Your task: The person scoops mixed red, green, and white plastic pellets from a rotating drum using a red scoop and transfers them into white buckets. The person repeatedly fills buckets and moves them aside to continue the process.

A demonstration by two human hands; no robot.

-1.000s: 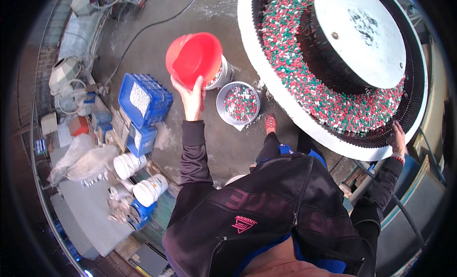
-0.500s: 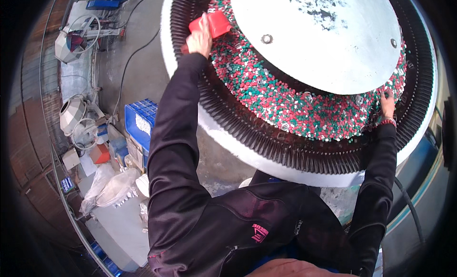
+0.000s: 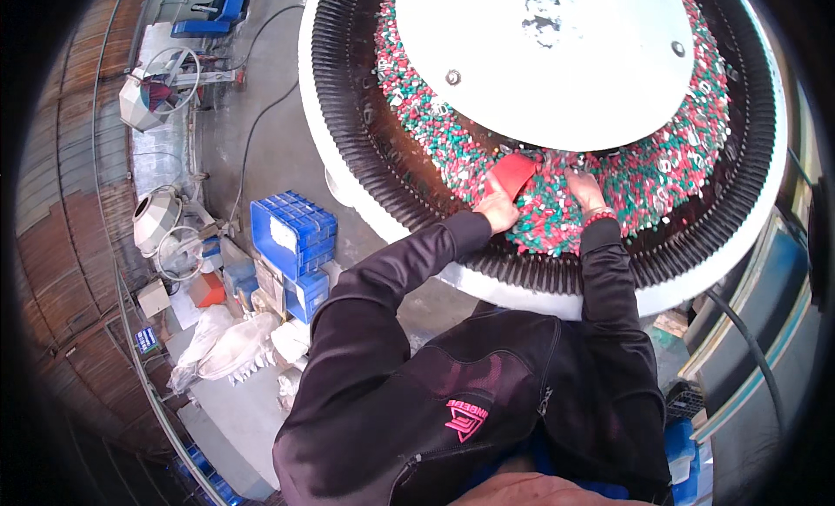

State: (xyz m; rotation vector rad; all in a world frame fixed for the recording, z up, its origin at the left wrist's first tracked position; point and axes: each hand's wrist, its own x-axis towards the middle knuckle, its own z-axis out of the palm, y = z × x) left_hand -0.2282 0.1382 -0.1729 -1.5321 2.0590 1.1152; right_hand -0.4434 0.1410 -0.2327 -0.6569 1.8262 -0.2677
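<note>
My left hand [image 3: 498, 210] is closed around a red scoop-like piece [image 3: 513, 174], which is tipped into the loose pieces on the near side of the bowl. Small red, green and white pieces [image 3: 439, 149], mixed with some clear ring-shaped bits, fill the trough of a large round bowl with a dark ribbed wall [image 3: 409, 201]. Just right of the scoop, my right hand [image 3: 586, 193] reaches into the same pieces with its fingers extended and the tips partly buried. A beaded bracelet [image 3: 599, 215] circles that wrist.
A white dome-like cover [image 3: 548, 71] rises in the bowl's middle, bolts on it. The bowl's white outer rim [image 3: 513, 295] is before my body. Blue crates [image 3: 294, 232], plastic bags [image 3: 235, 345] and pale drum-shaped machines [image 3: 158, 219] stand left; a dark cable [image 3: 246, 140] crosses the floor.
My left hand has brought the red scoop from the bowl's far left toward the near middle. My right hand has moved left through the pieces, so the two hands are now close together.
</note>
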